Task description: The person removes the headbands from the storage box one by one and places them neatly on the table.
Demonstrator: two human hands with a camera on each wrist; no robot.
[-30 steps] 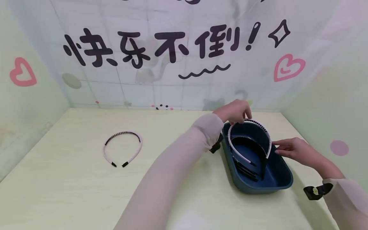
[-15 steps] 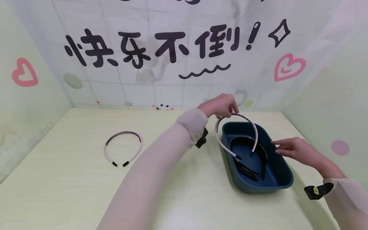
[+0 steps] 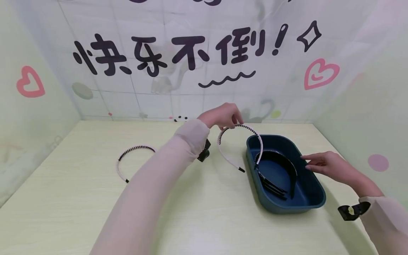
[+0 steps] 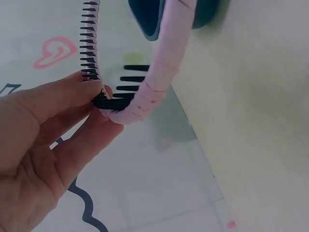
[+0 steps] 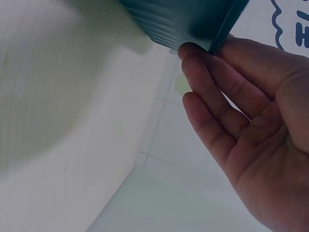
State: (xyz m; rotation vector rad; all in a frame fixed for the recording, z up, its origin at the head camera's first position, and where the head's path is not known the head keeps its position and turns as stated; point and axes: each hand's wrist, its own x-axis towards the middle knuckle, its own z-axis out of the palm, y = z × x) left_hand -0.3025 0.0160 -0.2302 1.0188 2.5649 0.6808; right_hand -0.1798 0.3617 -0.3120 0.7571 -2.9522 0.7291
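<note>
A pale pink headband (image 3: 261, 143) with black comb teeth hangs from my left hand (image 3: 223, 115), whose thumb and fingers pinch it at the top of its arch. In the left wrist view the hand (image 4: 63, 125) grips the band (image 4: 169, 53) beside its teeth. One black tip overlaps the left rim of the dark blue plastic basin (image 3: 280, 209); the other is over the table. My right hand (image 3: 328, 168) pinches the basin's right rim, thumb and fingertips at the wall. Inside the basin lie black headbands (image 3: 292, 173), their ends bunched together.
Another pale pink toothed headband (image 3: 118, 168) lies on the left of the light wood table (image 3: 204, 219), partly hidden behind my left sleeve (image 3: 153, 177). A printed sheet (image 3: 191, 102) covers the back wall, and side walls stand left and right.
My left hand has carried the pink headband left, from over the basin to beside its left rim. My right hand stays on the basin, and my left sleeve now covers part of the other headband.
</note>
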